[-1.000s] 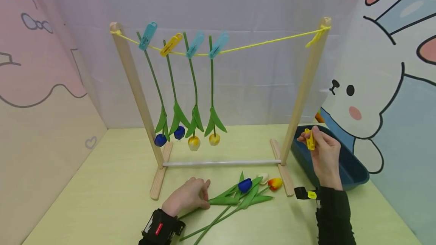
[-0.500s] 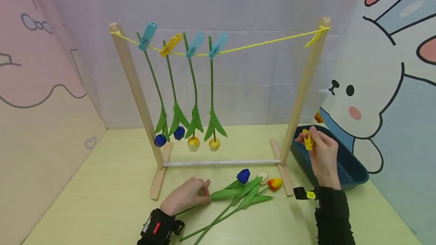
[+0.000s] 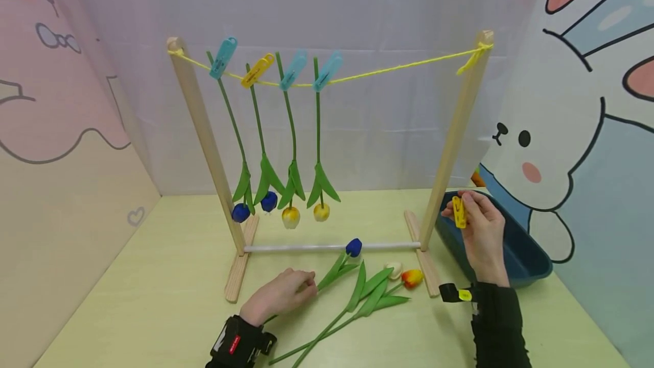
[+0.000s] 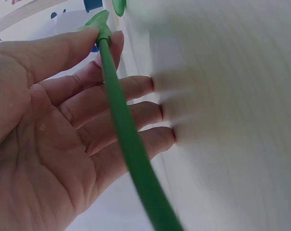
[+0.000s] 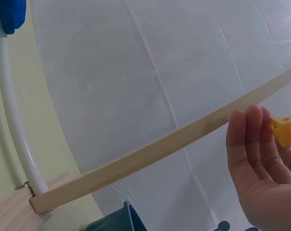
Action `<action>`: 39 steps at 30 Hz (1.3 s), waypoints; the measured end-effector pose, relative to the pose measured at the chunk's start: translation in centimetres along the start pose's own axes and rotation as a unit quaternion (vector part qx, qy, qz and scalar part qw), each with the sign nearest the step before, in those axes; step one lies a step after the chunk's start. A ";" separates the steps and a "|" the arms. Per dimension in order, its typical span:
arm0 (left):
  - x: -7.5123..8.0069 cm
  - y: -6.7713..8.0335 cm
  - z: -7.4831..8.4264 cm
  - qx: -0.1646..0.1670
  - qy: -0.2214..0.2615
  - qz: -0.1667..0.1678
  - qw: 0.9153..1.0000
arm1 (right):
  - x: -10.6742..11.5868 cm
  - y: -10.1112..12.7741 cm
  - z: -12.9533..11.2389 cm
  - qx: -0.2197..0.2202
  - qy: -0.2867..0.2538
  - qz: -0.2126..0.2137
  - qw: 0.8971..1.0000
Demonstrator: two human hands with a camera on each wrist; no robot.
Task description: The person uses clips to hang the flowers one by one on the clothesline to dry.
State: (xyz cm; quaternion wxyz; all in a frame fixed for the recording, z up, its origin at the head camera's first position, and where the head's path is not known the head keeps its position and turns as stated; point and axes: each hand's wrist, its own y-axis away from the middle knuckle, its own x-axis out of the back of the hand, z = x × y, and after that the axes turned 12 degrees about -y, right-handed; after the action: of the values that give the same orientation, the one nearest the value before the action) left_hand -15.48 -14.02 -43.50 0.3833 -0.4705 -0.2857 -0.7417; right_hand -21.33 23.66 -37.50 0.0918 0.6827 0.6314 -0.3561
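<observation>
Low over the table, my left hand (image 3: 281, 295) pinches the green stem (image 4: 123, 130) of a blue tulip (image 3: 353, 247) between thumb and index finger. Its other fingertips touch the table in the left wrist view. The tulip's bloom overlaps the rack's white bar. My right hand (image 3: 482, 231), raised in front of the dark blue bin, pinches a yellow clothespin (image 3: 459, 212), which shows at the right edge of the right wrist view. To the right of my left hand lie a red-yellow tulip (image 3: 411, 278) and a cream tulip (image 3: 394, 270), their stems crossed.
A yellow string (image 3: 403, 65) spans two wooden posts (image 3: 456, 135). Several tulips hang from it upside down by blue and yellow clothespins (image 3: 258, 70), blue blooms left and yellow-white ones right. A white bar (image 3: 301, 247) joins the posts low down. The bin (image 3: 526, 260) stands at right.
The blue tulip in my left hand has swung up and left, away from the other flowers. My right hand has shifted slightly left with the clothespin.
</observation>
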 end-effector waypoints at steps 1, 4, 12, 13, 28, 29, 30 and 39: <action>0.0 0.0 0.0 0.003 0.001 0.001 1.000 | 0.0 0.0 0.0 -0.002 0.000 0.000 1.000; -0.1 -0.2 0.1 0.017 0.000 0.002 1.000 | 0.0 0.0 0.0 -0.007 0.001 0.000 1.000; -0.2 -0.1 0.0 0.032 0.000 0.019 0.999 | 0.0 0.0 0.0 -0.013 0.007 -0.005 1.000; -0.2 -0.2 0.0 0.030 0.004 0.021 0.999 | 0.0 0.0 0.0 -0.014 0.009 -0.004 1.000; 0.7 0.1 0.6 0.037 -0.035 0.106 0.993 | 0.1 -0.1 0.0 -0.021 0.028 -0.001 0.999; 0.8 0.2 0.7 0.039 -0.045 0.120 0.991 | 0.1 0.0 -0.1 -0.021 0.029 0.000 0.999; 0.9 0.2 0.8 0.040 -0.054 0.134 0.989 | 0.1 0.0 -0.1 -0.022 0.030 0.002 0.999; 1.6 0.2 1.3 0.040 -0.073 0.177 0.981 | 0.1 0.1 -0.1 -0.020 0.055 0.010 0.998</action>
State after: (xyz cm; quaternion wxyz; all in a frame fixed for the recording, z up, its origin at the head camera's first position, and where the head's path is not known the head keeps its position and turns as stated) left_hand -15.08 -13.62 -41.49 0.5055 -0.5506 -0.2543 -0.6137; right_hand -21.19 23.81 -37.48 0.0743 0.7056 0.6354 -0.3050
